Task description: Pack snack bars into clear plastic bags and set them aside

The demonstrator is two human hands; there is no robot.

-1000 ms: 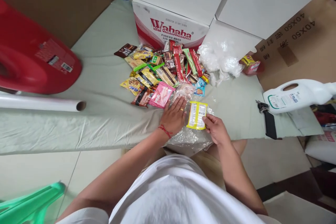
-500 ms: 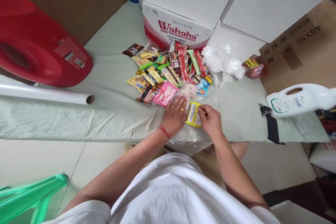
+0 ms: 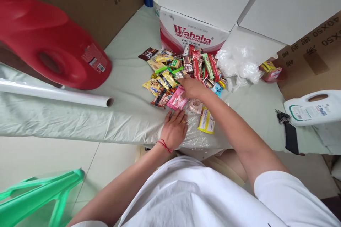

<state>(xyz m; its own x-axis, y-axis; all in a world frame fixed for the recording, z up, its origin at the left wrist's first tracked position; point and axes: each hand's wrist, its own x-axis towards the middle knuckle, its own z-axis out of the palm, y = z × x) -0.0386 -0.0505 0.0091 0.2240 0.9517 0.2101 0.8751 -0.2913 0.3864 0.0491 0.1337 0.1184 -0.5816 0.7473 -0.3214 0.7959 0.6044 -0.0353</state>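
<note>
My left hand [image 3: 174, 129] lies flat with its fingers out, on a clear plastic bag [image 3: 195, 136] at the table's front edge. My right hand [image 3: 192, 87] reaches across into a heap of wrapped snacks, its fingers curled onto a green-edged snack packet [image 3: 181, 74]; the fingertips are partly hidden. Just below that hand is a pink Nabati wafer packet [image 3: 177, 98]. A yellow-edged snack packet [image 3: 206, 120] rests on the plastic under my right forearm, near a pale clear-wrapped snack [image 3: 195, 106]. Yellow packet [image 3: 167, 79] and brown packet [image 3: 161, 98] lie at the heap's left.
Behind the heap stands a Wahaha carton [image 3: 191, 35]. Crumpled clear bags [image 3: 238, 65] sit right of it. On the left are a red jug [image 3: 71, 51] and a white roll [image 3: 61, 94]; on the right, a white bottle [image 3: 314, 108] and keys with a black case [image 3: 290, 136].
My right hand has left the yellow-edged packet and moved up and left into the heap. My left hand has drawn back slightly toward me. The whole view has shifted.
</note>
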